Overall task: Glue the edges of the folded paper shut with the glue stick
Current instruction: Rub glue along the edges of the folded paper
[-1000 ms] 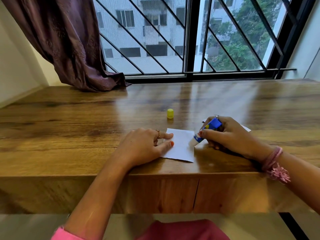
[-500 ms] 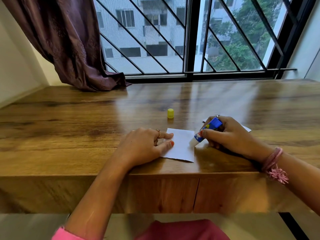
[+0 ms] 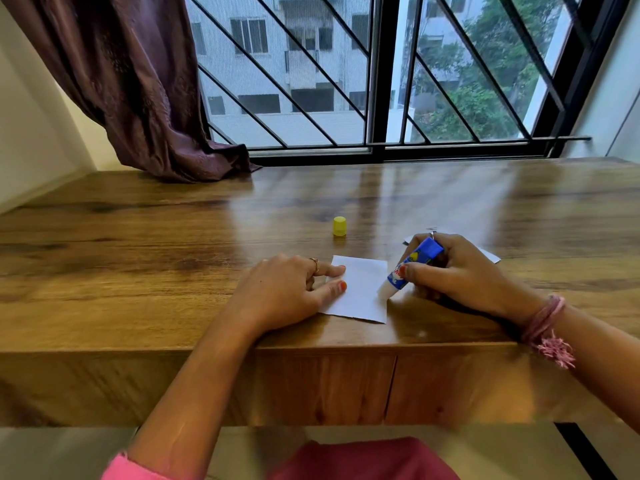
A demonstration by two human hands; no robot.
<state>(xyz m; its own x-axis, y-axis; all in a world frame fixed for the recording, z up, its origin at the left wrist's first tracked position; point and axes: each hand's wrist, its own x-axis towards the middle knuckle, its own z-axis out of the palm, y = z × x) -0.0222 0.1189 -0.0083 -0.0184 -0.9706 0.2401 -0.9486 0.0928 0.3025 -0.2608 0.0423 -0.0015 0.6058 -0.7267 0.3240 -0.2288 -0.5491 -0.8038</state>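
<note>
A white folded paper [image 3: 363, 289] lies flat near the front edge of the wooden table [image 3: 173, 271]. My left hand [image 3: 287, 292] presses on its left side with forefinger and thumb stretched out. My right hand [image 3: 457, 271] grips a blue glue stick [image 3: 414, 268], tilted down to the left. Its white tip touches the paper's right edge. The stick's yellow cap [image 3: 339, 226] stands upright on the table just behind the paper.
Another white sheet [image 3: 488, 255] lies partly hidden under my right hand. A purple curtain [image 3: 138, 98] drapes onto the table's far left corner. A barred window [image 3: 381, 81] runs along the back. The table's front edge is close below the paper.
The glue stick's tip has slid a little toward me along the paper's right edge. My left hand has stayed in place on the paper.
</note>
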